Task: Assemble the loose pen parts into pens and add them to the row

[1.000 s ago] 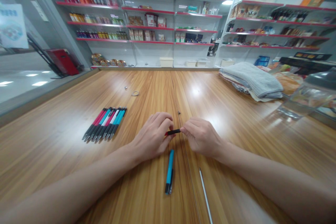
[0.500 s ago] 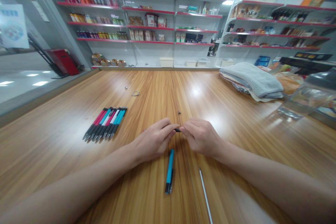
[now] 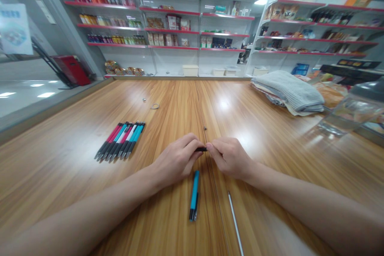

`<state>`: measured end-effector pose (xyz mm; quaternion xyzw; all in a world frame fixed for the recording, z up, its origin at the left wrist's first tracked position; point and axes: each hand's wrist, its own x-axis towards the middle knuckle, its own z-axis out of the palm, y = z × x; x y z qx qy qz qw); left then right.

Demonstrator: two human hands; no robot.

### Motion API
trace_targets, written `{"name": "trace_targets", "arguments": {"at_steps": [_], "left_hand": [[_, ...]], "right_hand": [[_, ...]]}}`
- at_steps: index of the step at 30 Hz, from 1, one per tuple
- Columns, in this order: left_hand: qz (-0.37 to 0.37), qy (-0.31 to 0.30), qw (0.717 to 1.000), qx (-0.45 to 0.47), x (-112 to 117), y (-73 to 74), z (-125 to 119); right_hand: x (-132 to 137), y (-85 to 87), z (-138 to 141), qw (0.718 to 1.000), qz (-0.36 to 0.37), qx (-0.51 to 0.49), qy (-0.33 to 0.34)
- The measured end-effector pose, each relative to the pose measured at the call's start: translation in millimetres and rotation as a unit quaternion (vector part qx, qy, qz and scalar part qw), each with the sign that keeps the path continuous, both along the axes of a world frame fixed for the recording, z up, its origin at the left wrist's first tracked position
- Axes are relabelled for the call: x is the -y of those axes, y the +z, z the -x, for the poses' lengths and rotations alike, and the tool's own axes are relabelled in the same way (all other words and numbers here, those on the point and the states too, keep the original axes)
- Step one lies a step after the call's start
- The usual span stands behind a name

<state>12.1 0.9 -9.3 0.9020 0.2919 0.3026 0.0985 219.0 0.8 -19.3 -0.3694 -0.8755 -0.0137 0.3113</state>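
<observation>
Between my two hands, above the table's middle, a short black pen part [image 3: 201, 149], which looks like a pen's grip section, shows at the fingertips. My left hand [image 3: 179, 158] is closed on it, fingers curled over most of its length. My right hand [image 3: 229, 157] pinches its right end between thumb and forefinger. Below my hands lies the blue upper barrel [image 3: 194, 198] of a pen with its clip to the right. A thin white ink refill [image 3: 235, 223] rests to the right of that. A tiny dark piece [image 3: 205, 128] lies just beyond my fingertips; its kind is unclear.
A row of several assembled pens [image 3: 120, 142], pink, blue and white, lies at left. Farther back are a small ring [image 3: 155, 106] and a tiny metal bit [image 3: 144, 100]. Folded striped cloth [image 3: 289, 90] and a clear water container [image 3: 345, 112] stand at right. Stocked shelves [image 3: 171, 32] rise behind.
Slightly more of the black pen part shows between my hands, and my fingers have shifted a little on it. The pen barrel, refill and pen row have stayed in place.
</observation>
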Motion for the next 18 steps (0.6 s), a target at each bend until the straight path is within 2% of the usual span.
{"name": "trace_targets", "arguments": {"at_steps": [3,8,13,18], "left_hand": [[0.007,0.012,1.0,-0.005,0.8,0.1,-0.2],[-0.009,-0.011,1.0,-0.007,1.1,-0.2,-0.8],[-0.019,0.002,1.0,0.015,0.2,0.4,-0.3],[-0.057,0.009,0.998,-0.003,-0.8,3.5,1.2]], "right_hand": [[0.3,-0.4,0.5,1.0,0.004,-0.017,0.009],[0.0,1.4,1.4,0.999,0.003,-0.032,0.014],[0.0,1.3,2.1,0.999,0.006,-0.038,0.015],[0.4,1.5,1.2,0.999,0.008,-0.04,0.01]]}}
